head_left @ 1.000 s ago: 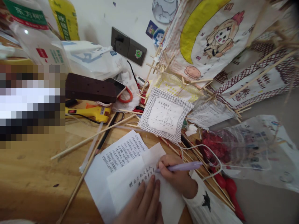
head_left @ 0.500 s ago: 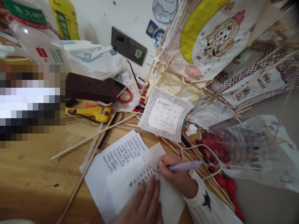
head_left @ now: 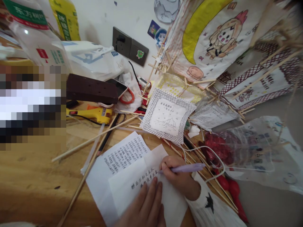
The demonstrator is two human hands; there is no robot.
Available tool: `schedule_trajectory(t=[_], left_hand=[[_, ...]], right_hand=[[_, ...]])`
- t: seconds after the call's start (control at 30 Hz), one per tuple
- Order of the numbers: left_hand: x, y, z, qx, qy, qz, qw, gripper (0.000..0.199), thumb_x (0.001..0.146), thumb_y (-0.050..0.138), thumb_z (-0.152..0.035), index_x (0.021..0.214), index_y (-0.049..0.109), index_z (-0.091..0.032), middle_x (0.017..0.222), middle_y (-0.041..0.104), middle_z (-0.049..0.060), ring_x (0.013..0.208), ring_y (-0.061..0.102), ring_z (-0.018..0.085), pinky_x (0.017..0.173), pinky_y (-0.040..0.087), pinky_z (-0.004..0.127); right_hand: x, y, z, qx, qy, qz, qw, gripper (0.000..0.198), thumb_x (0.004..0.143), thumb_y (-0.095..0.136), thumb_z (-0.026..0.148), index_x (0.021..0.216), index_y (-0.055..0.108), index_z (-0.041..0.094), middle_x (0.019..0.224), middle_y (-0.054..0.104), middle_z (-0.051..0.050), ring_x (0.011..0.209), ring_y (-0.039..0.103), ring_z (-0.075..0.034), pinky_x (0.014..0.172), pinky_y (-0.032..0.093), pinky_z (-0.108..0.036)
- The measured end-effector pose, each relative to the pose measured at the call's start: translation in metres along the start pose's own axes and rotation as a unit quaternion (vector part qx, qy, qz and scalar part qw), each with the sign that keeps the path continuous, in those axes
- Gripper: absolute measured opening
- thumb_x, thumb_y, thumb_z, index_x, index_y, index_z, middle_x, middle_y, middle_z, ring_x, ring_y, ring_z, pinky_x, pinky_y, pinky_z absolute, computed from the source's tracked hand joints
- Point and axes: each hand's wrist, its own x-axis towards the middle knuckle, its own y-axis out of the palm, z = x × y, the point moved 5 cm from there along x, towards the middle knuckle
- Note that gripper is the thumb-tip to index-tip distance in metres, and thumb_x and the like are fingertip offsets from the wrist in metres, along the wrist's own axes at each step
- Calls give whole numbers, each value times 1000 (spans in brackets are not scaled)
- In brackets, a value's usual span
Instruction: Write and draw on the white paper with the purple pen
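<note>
Paper is what I have under both hands at the bottom centre of the frame. My right hand (head_left: 176,178) is closed in a writing grip around a lilac pen (head_left: 187,168), its tip down on the top sheet (head_left: 129,186) beside two short lines of handwritten characters. My left hand (head_left: 148,208) lies flat and open on that sheet, fingertips (head_left: 155,183) pressing it just below the writing, gripping nothing. Under it sits a second sheet (head_left: 123,154) covered in small script, both resting on the wooden table (head_left: 30,176).

I judge the sheet thin, light and limp: it would slide or crease easily, so flat pressure near the writing suits it better than a pinch at an edge. The pen looks light and rigid, best held low near the tip, as it is.

Bamboo sticks (head_left: 94,138) lie scattered across the table above the sheets, a yellow glue gun (head_left: 94,114) sits at centre left, and a small bordered drawing (head_left: 168,116) lies just above the sheets.
</note>
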Motion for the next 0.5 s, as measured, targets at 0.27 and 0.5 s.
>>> schedule_trajectory(t=[0.27,0.5], left_hand=[[1,-2,1,-11,-16,-29,999,10,87,53,-31,88,52,-21,108,67,6,101,59,25,90,31,39],[-5,1,1,-5,-12,-17,1000,20,90,50,-35,93,59,-17,118,62,10,110,53,25,95,29,38]], right_hand=[[4,-15,-4,106,9,-65,992,24,84,46,13,60,49,18,61,59,1,59,56,-12,59,42,-23],[6,-11,9,113,-3,-30,993,27,85,45,16,58,50,17,57,57,1,55,55,-12,56,43,-22]])
